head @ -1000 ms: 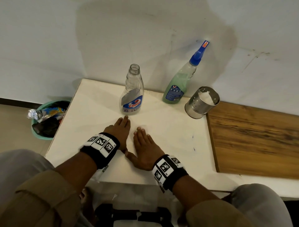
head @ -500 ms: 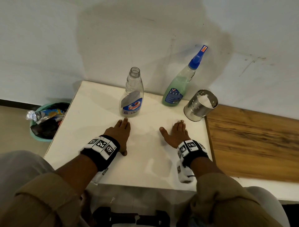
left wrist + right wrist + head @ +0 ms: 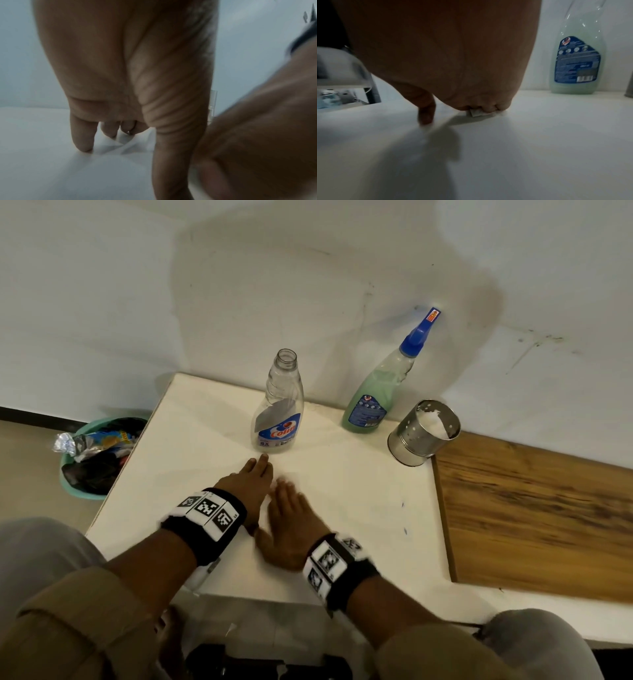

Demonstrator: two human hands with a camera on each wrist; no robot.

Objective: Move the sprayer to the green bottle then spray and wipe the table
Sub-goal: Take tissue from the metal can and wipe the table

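Both hands lie palm-down on the white table (image 3: 359, 508), side by side and close together, forearms reaching in from the near edge. Each wrist carries a black band with square printed markers.

Left hand (image 3: 248, 486): fingers straight and together, flat against the tabletop, pointing away from the person. Holds nothing visible in the head view. The left wrist view shows its fingers (image 3: 83, 136) touching the surface, with a pale creased sheet just under and beyond them; what the sheet is cannot be told.

Right hand (image 3: 291, 529): fingers extended, flat, angled slightly toward the left hand, thumb spread toward the left wrist. The outline is motion-blurred. In the right wrist view a small white wad (image 3: 477, 113) sits pressed between its fingers (image 3: 488, 108) and the table. The fingers are pressing, not curled round it.

Just beyond the left fingertips stands the clear bottle (image 3: 278, 405), upright, neck open, no cap. Further beyond the right fingertips and off to their right, against the wall, stands the green bottle (image 3: 373, 402), upright, with the blue sprayer (image 3: 419, 333) fitted on its neck. Right of that, a perforated metal cup (image 3: 423, 433) with something white inside. A teal bin (image 3: 99, 457) of rubbish sits on the floor left of the left hand.
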